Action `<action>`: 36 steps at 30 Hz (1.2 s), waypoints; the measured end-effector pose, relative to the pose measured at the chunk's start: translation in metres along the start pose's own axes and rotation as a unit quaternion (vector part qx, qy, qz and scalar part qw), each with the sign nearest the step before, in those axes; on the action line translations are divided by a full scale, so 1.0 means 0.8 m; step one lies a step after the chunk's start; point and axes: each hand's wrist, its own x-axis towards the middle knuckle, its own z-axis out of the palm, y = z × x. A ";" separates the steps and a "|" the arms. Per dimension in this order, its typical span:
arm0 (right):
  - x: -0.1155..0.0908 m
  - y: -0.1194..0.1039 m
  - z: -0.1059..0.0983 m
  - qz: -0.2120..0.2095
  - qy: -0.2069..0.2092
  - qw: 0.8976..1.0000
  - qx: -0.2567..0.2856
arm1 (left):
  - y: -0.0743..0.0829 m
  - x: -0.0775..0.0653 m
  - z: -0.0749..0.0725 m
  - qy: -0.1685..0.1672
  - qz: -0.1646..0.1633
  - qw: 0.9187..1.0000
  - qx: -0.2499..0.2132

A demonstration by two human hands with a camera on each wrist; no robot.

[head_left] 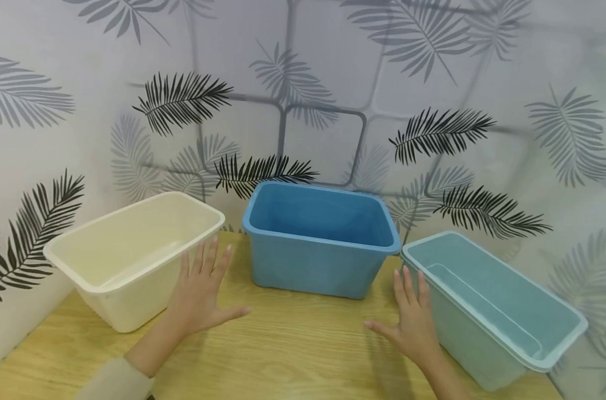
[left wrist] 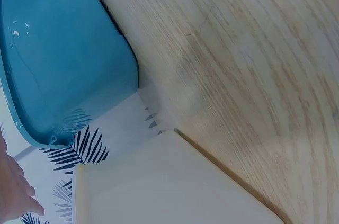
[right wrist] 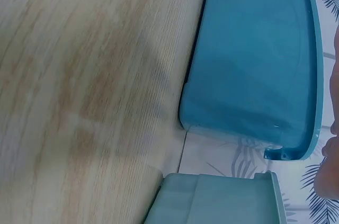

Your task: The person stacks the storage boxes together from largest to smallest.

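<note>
My left hand (head_left: 198,294) is held up with straight, spread fingers, overlapping the near side of a cream plastic bin (head_left: 98,300). Nothing is in it. On the other side, my right hand (head_left: 411,322) also has its fingers extended and holds nothing; its fingertips overlap the near corner of a pale green bin (head_left: 477,333). Between and beyond both hands stands a blue bin (head_left: 312,264), upright, its inside bare where it shows. Each wrist view shows the blue bin's side (left wrist: 69,60) and only the edge of a hand.
All three bins stand on a light wood-grain table (head_left: 293,344) in a loose arc. Directly behind them rises a wall (head_left: 322,66) covered with a leaf pattern. The cream bin is angled at the left, the pale green one at the right.
</note>
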 end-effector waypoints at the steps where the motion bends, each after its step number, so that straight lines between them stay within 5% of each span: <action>1: 0.001 0.000 0.000 -0.003 0.003 1.000 -0.001 | 0.000 0.001 0.000 0.000 0.001 1.000 0.000; 14: 0.023 0.010 0.000 -0.001 0.029 0.999 0.026 | 0.004 0.023 0.002 0.001 -0.004 1.000 -0.020; 36: 0.064 0.029 -0.006 0.110 -0.067 0.989 0.068 | 0.005 0.075 0.009 -0.086 -0.079 0.986 -0.115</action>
